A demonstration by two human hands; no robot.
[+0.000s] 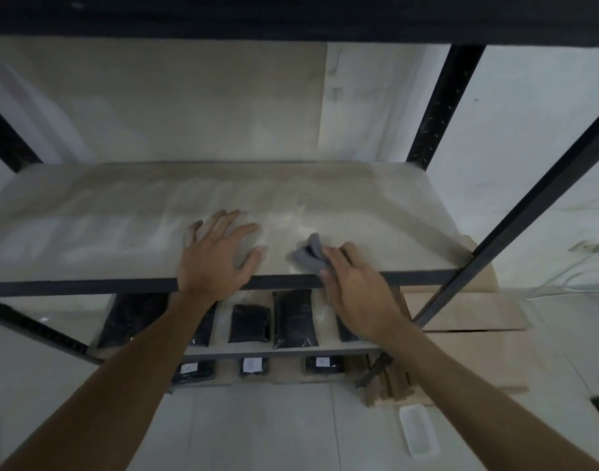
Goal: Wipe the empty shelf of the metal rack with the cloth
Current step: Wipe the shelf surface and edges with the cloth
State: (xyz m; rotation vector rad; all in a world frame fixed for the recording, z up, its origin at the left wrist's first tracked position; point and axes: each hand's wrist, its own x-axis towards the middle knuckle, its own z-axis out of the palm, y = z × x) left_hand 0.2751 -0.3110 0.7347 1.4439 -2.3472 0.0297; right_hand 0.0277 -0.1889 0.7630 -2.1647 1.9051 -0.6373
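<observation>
The empty shelf is a pale dusty board in a black metal rack, spanning the middle of the view. My left hand lies flat on it near the front edge, fingers spread, holding nothing. My right hand presses a bunched grey cloth onto the board just right of centre, close to the front rail. Pale smeared streaks show on the board around both hands.
Black uprights stand at the right, and a dark shelf edge runs overhead. Lower shelves hold several black packets. Cardboard boxes sit right of the rack, and a white tray lies on the floor.
</observation>
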